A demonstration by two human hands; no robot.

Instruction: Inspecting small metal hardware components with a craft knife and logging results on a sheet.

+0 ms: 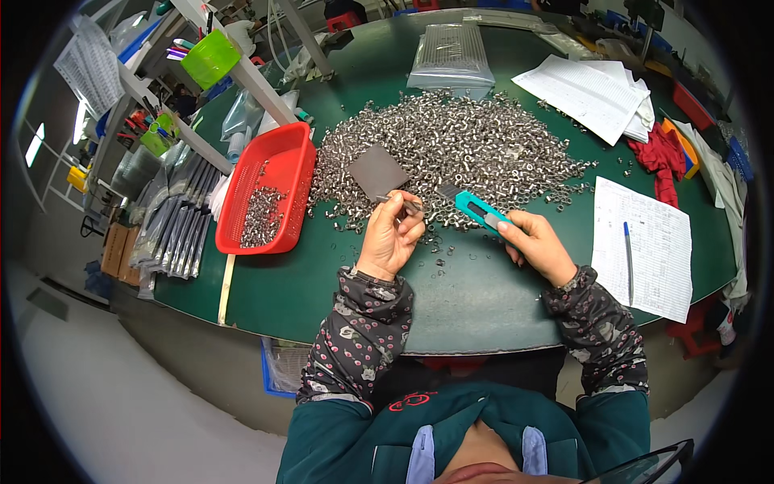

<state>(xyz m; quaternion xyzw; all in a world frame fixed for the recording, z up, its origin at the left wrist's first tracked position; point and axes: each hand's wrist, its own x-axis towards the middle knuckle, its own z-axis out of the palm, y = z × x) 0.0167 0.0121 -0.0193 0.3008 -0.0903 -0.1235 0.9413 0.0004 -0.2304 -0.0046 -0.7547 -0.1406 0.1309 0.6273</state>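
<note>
A large heap of small shiny metal ring-shaped parts (468,145) covers the middle of the green table (476,310). At its near edge my left hand (387,240) is closed, pinching a small metal part (409,206) between thumb and fingers. My right hand (538,246) grips a teal utility knife (482,213), its front end pointing up and left over the parts. Whether its blade is out, I cannot tell. A dark square plate (377,171) lies on the heap just beyond my left hand. Several loose rings lie on the tabletop between my hands.
Left of the heap stands a red plastic basket (303,161) with some metal parts in it. On the right lie a printed sheet (657,242) with a pen (628,262), more papers (576,93) and a red cloth (657,157). Clear bags (453,56) lie at the far side.
</note>
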